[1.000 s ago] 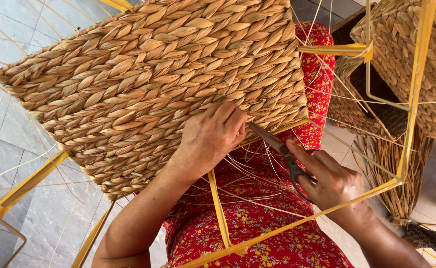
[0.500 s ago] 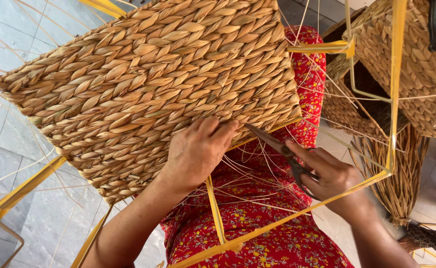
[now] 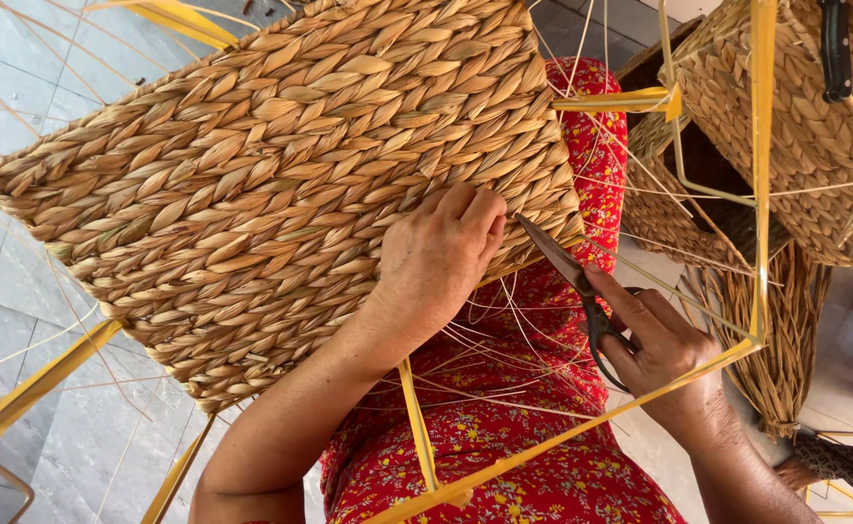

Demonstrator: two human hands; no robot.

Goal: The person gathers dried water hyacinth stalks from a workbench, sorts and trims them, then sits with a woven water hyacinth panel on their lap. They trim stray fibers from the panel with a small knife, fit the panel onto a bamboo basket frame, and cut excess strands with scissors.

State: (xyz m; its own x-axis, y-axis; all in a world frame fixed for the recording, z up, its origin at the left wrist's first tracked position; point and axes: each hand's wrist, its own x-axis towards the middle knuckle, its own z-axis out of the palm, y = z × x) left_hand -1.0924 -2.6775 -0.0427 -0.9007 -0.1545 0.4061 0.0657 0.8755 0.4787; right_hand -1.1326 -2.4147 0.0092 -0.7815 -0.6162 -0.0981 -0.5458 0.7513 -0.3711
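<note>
Watching this remotely: left hand [image 3: 441, 257] presses flat, fingers spread, on the tan braided-fibre woven basket [image 3: 271, 184] across the lap. Right hand [image 3: 664, 354] grips dark metal scissors [image 3: 581, 291], blades right beside those fingertips. One slip could nick skin or cut the weave.

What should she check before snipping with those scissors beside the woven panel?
1. Left hand presses flat on the woven straw panel: ok.
2. Right hand has fingers through the scissors handles: ok.
3. Blade tips near the panel edge, close to the left fingertips: not ok.
4. Which strand sits between the blades: cannot tell.
5. Yellow frame strips apart from the blades: ok.
</note>
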